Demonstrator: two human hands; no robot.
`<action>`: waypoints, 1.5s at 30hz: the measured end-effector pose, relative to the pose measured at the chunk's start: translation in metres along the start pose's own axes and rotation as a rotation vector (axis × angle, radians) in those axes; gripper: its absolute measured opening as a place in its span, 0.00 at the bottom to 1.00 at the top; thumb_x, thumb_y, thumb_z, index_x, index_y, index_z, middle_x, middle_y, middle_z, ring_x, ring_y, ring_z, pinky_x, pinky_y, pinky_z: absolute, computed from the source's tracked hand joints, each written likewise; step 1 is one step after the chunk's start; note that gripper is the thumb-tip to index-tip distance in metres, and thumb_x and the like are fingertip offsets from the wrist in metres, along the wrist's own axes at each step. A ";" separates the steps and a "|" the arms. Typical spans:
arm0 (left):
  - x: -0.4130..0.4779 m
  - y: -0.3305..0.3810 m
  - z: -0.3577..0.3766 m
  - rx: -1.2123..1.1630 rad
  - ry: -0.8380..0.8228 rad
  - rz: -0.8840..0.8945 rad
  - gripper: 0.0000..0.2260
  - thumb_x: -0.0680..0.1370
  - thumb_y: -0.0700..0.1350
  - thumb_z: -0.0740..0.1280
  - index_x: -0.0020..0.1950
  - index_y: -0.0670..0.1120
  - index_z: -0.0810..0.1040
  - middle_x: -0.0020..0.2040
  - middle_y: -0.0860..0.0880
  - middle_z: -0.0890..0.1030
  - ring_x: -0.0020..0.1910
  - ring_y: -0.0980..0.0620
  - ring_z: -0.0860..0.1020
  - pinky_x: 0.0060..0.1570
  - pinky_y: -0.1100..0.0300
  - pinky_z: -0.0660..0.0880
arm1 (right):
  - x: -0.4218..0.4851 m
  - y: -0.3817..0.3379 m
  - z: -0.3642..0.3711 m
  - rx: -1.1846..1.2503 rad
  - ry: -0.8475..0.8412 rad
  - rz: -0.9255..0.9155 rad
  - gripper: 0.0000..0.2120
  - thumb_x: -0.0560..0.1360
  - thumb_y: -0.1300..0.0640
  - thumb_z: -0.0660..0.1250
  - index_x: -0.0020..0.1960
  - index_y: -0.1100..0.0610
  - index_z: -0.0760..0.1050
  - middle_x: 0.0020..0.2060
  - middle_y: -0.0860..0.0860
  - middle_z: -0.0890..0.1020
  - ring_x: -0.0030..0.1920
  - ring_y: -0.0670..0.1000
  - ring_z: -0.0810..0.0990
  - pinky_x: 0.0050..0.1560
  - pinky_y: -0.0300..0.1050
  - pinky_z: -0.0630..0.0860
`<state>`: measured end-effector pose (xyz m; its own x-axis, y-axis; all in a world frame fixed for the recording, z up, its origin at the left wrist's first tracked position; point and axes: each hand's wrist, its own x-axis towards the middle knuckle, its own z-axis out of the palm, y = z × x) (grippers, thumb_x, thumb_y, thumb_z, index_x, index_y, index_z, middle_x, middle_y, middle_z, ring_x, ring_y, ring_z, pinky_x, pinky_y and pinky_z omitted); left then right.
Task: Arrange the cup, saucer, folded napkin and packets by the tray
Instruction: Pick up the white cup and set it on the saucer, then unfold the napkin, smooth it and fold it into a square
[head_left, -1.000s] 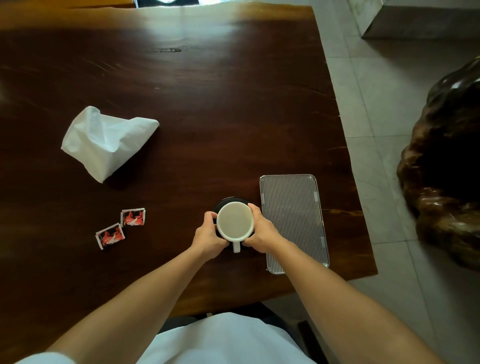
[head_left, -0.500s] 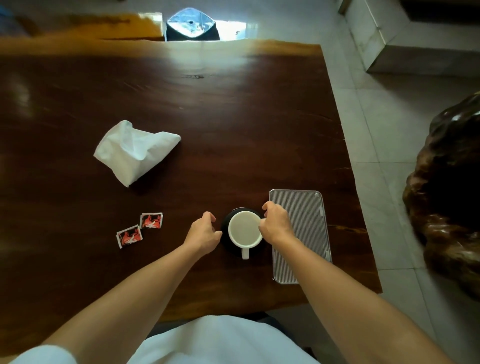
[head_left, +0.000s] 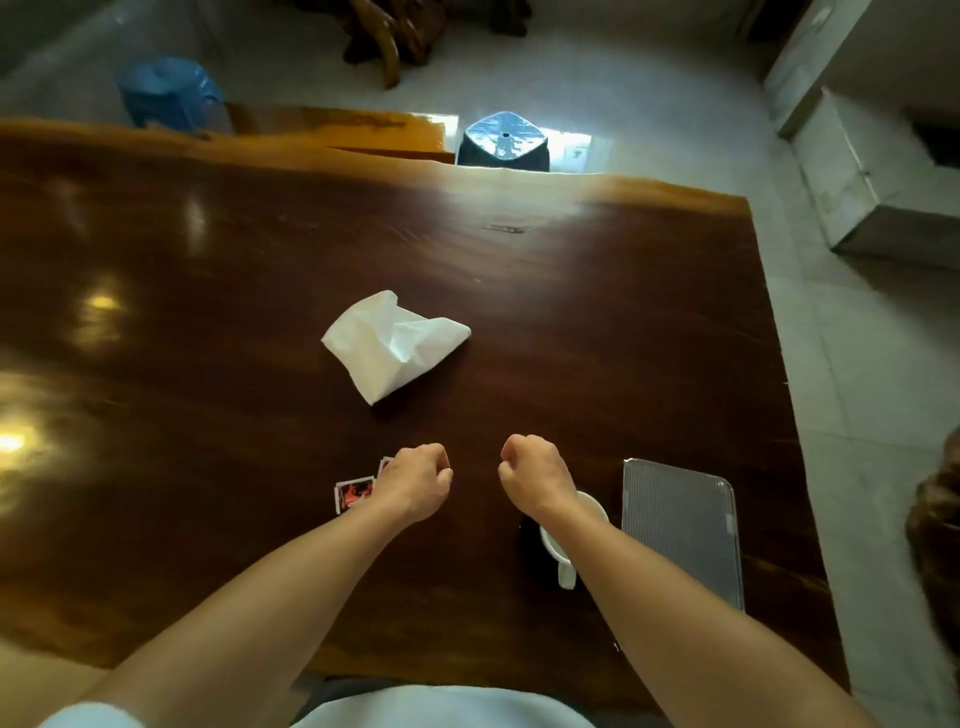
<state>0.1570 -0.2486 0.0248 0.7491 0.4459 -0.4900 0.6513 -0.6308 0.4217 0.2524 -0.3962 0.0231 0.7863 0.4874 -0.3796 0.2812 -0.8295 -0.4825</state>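
Note:
A white cup (head_left: 558, 545) sits on a dark saucer (head_left: 530, 538) just left of the ribbed grey tray (head_left: 683, 530), its handle pointing toward me; my right forearm covers most of it. A crumpled white napkin (head_left: 392, 345) lies unfolded further out on the table. Two red-and-white packets (head_left: 356, 493) lie at the left, one mostly hidden under my left hand (head_left: 418, 480). My right hand (head_left: 535, 475) hovers beyond the cup. Both hands are loosely fisted, holding nothing, between the napkin and the cup.
The dark wooden table (head_left: 208, 312) ends at a right edge just past the tray, with tiled floor (head_left: 857, 389) beyond. A stool (head_left: 501, 140) and a blue bag (head_left: 166, 96) stand behind the far edge. A dark carved wooden piece (head_left: 937, 525) sits at far right.
Both hands have let go of the cup and saucer and moved forward toward the napkin, closing into loose fists. My head has tilted up, showing more of the far table.

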 end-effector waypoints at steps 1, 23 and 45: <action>0.001 -0.007 -0.007 -0.002 -0.008 -0.015 0.05 0.80 0.49 0.64 0.51 0.51 0.79 0.48 0.49 0.83 0.46 0.50 0.79 0.46 0.53 0.76 | 0.003 -0.009 0.002 -0.001 -0.002 -0.010 0.08 0.77 0.56 0.63 0.52 0.55 0.79 0.49 0.51 0.79 0.49 0.55 0.80 0.50 0.51 0.79; 0.185 -0.131 -0.129 -0.036 -0.057 0.055 0.06 0.80 0.48 0.64 0.50 0.48 0.78 0.47 0.49 0.82 0.46 0.49 0.80 0.49 0.49 0.80 | 0.172 -0.154 0.064 0.184 0.011 0.174 0.17 0.78 0.53 0.64 0.66 0.55 0.74 0.58 0.51 0.76 0.57 0.52 0.77 0.57 0.53 0.78; 0.271 -0.118 -0.134 0.145 0.046 0.500 0.07 0.79 0.45 0.69 0.56 0.47 0.81 0.51 0.48 0.81 0.48 0.46 0.79 0.47 0.51 0.79 | 0.257 -0.134 0.069 -0.096 -0.154 0.184 0.14 0.76 0.65 0.62 0.57 0.56 0.79 0.56 0.54 0.77 0.55 0.58 0.78 0.49 0.52 0.78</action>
<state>0.2991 0.0319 -0.0556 0.9709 0.0932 -0.2206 0.1919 -0.8536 0.4843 0.3789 -0.1410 -0.0637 0.7384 0.3551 -0.5733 0.1977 -0.9267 -0.3195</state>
